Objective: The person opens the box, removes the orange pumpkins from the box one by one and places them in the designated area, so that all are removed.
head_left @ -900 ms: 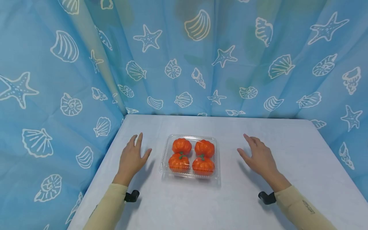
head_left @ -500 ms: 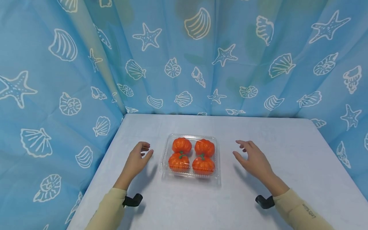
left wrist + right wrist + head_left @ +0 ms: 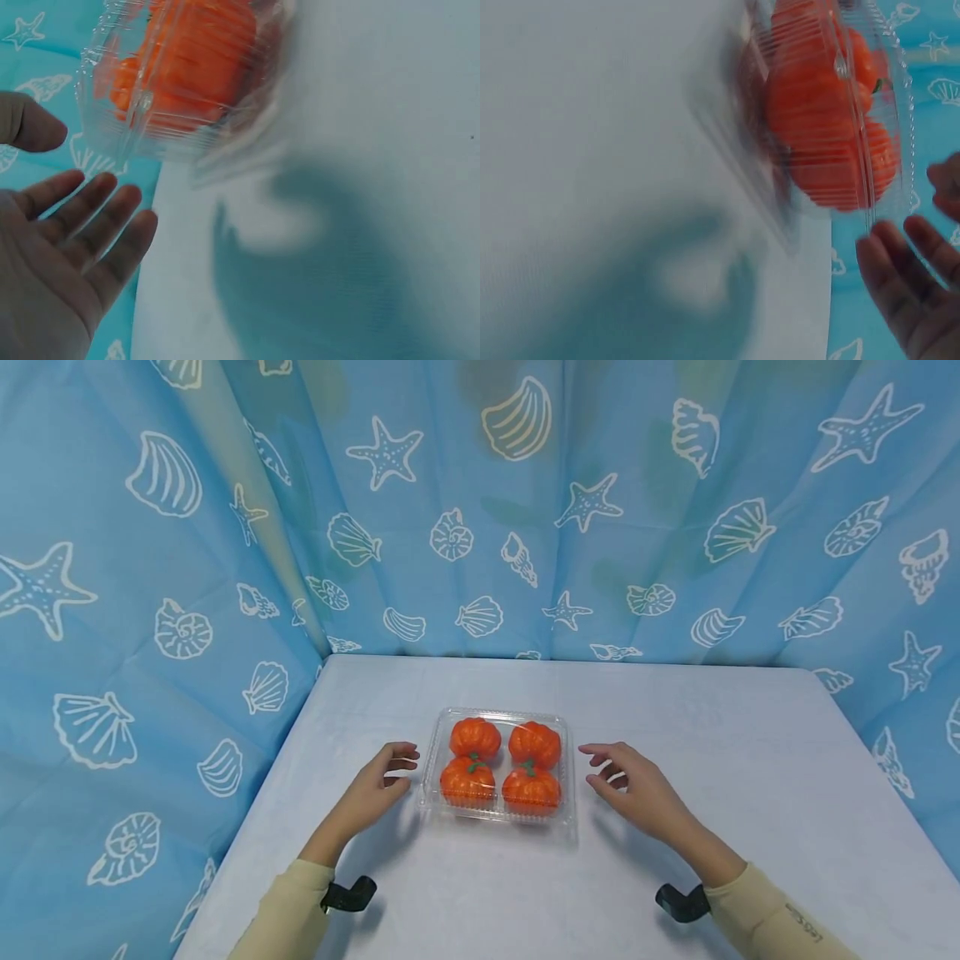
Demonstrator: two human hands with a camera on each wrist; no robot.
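Note:
A clear plastic clamshell box (image 3: pixel 498 814) sits on the white table, with several small orange pumpkins (image 3: pixel 475 739) with green stems inside it. My left hand (image 3: pixel 372 791) hovers just off the box's left side, fingers loosely bent and holding nothing. On the opposite side my right hand (image 3: pixel 637 789) hovers, its fingertips a little apart from the box's right edge. In the left wrist view a small gap shows between the fingers (image 3: pixel 124 225) and the ribbed box wall. The right wrist view shows the fingers (image 3: pixel 889 277) close below the box's corner.
The white-covered table (image 3: pixel 495 902) extends around the box on all sides. A blue curtain (image 3: pixel 480 568) with white shells and starfish stands behind the table and along its left side. A black wrist camera (image 3: pixel 682 903) sticks out from each sleeve.
Both hands have moved inward toward the box from either side, and their fingers have bent from straighter poses. The box and pumpkins have stayed in place.

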